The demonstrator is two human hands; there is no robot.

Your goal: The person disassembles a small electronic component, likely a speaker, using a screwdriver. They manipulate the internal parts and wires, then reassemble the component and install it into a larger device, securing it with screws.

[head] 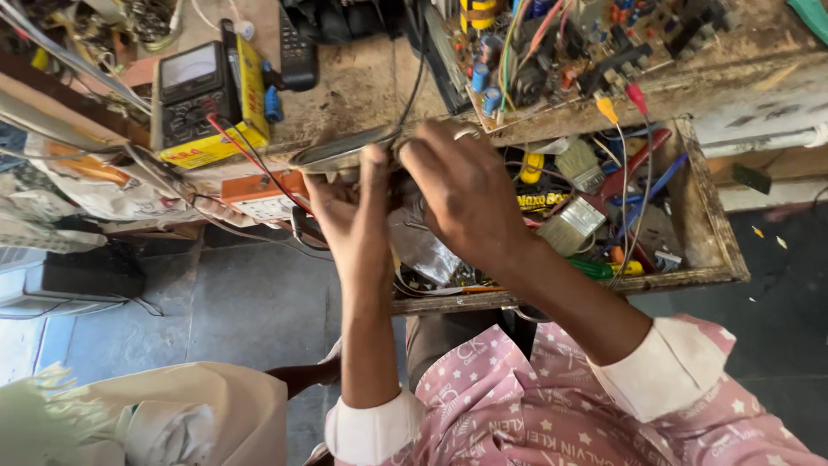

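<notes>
My left hand (352,223) and my right hand (466,194) meet at the front edge of a wooden workbench (362,91), over an open drawer. Both grip a round grey metal-rimmed part (332,156), which looks like a small speaker. Its rim sticks out to the left above my left thumb, and the rest is hidden behind my fingers. A ring sits on a finger of my right hand. Thin wires run from the bench down past the part.
On the bench are a yellow-cased multimeter (200,99) with red leads, a black remote (297,52) and a circuit board (535,52) with clip leads. The wooden drawer (716,233) holds brushes, screwdrivers and a clear bag. A person in cream cloth (190,414) is at lower left.
</notes>
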